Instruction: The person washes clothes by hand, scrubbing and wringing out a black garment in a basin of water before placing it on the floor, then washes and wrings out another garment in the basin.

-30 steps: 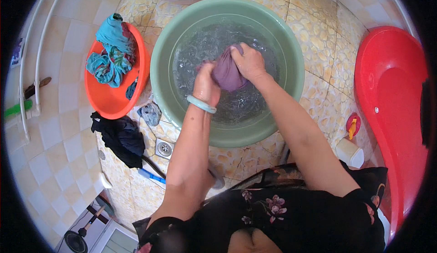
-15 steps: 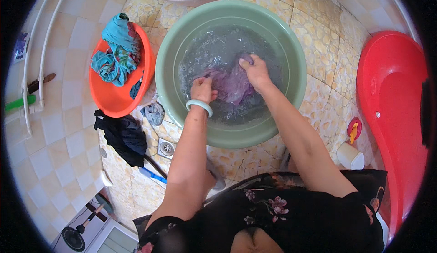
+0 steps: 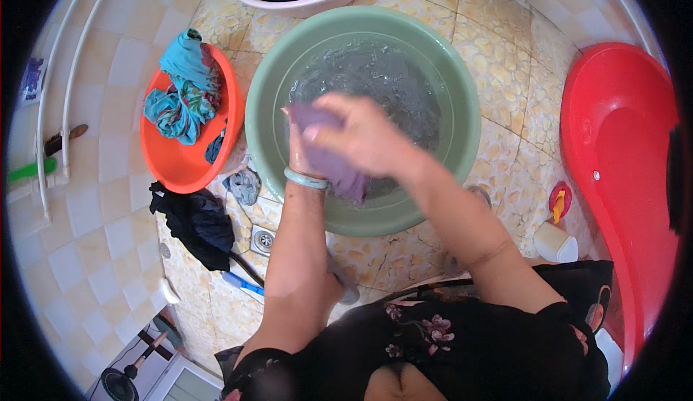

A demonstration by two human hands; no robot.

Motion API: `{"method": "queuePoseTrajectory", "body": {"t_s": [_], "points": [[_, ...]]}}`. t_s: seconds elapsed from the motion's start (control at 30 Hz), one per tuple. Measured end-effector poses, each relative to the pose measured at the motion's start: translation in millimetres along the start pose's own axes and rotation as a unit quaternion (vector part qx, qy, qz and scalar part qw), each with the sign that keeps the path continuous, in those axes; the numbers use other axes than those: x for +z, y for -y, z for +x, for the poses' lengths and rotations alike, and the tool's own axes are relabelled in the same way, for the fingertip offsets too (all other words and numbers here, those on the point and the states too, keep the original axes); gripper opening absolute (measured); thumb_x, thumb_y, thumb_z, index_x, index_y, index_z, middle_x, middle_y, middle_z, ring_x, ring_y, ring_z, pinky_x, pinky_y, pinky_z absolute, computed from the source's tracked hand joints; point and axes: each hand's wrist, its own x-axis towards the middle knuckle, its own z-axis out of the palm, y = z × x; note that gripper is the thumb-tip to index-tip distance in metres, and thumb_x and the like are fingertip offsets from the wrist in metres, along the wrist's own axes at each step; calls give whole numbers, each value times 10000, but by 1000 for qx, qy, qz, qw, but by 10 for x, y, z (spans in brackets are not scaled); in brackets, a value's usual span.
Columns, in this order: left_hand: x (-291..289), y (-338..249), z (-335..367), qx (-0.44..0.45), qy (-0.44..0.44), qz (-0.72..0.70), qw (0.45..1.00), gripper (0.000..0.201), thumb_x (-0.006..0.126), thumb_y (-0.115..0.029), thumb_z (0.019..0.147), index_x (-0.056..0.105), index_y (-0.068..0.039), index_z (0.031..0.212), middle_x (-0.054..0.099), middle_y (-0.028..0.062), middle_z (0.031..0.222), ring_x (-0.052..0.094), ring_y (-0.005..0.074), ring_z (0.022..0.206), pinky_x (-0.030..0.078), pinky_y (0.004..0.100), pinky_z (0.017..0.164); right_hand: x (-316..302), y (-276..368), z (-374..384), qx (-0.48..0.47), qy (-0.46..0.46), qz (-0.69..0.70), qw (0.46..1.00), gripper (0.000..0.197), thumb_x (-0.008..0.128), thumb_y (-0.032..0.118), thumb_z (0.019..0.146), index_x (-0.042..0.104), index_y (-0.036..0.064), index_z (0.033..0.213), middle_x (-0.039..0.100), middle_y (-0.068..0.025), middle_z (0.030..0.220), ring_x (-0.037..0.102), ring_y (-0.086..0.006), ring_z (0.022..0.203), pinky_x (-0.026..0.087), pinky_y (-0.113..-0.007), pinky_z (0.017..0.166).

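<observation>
A wet purple cloth (image 3: 351,184) is bunched between my hands over the left part of a wide green basin (image 3: 471,123) of greyish water (image 3: 390,76). My right hand (image 3: 364,135), blurred by motion, grips the cloth from above with its thumb pressed on it. On the cloth's left side, my left hand (image 3: 297,145) holds it, a pale bangle (image 3: 306,178) at the wrist; most of its fingers are hidden behind the fabric. Part of the cloth hangs down toward the near side of the basin.
An orange basin (image 3: 184,173) with turquoise patterned cloth (image 3: 189,76) stands left. Black clothing (image 3: 195,228), a grey cloth (image 3: 243,186) and a blue-handled brush (image 3: 242,282) lie near a floor drain (image 3: 263,241). A pink basin (image 3: 303,5) is beyond; a red tub (image 3: 599,127) stands right.
Both hands have lifted the purple cloth out of the water and brought it to the left. My right hand has crossed over toward my left, bunching the cloth that was spread in the water.
</observation>
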Motion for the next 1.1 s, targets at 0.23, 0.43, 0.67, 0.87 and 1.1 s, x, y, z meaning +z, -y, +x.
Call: {"method": "queuePoseTrajectory", "body": {"t_s": [0.23,0.43,0.67,0.87,1.1], "points": [[276,-126,-16,-48,21,21,998,524,561,-242,880,387,35,1289,481,151,1269,477,264,1164,375,414,1000,-795,-710,322,148,-76,127,978,379,623,201,844,538,-34,1129,612,-105,1018,589,-164,902,492,-295,776],[455,-195,76,-20,-39,31,999,423,598,-151,854,463,32,1211,556,149,1158,558,245,1048,443,387,926,-745,-1165,180,51,-306,-176,934,518,621,368,828,521,0,1179,536,-186,1165,554,-247,1010,473,-337,816],[710,-118,105,5,-45,190,981,369,593,-155,866,490,41,1162,591,140,1071,589,205,949,485,332,831,-434,-1037,-131,123,-116,415,894,780,451,601,856,282,40,1371,396,-167,1332,461,-298,1175,438,-454,892],[544,151,109,-87,-27,189,978,414,551,-232,904,441,30,1204,557,143,1108,563,207,988,457,324,873,-245,-980,-154,102,-168,498,844,484,600,329,846,477,4,1184,553,-140,1152,556,-258,1048,450,-415,897],[916,-31,45,64,-44,613,787,491,585,-213,849,419,19,1249,571,160,1094,574,218,984,447,317,854,-412,-1036,-78,94,-269,463,839,361,586,138,809,515,-5,1133,589,-140,1088,595,-250,972,494,-390,844]]}}
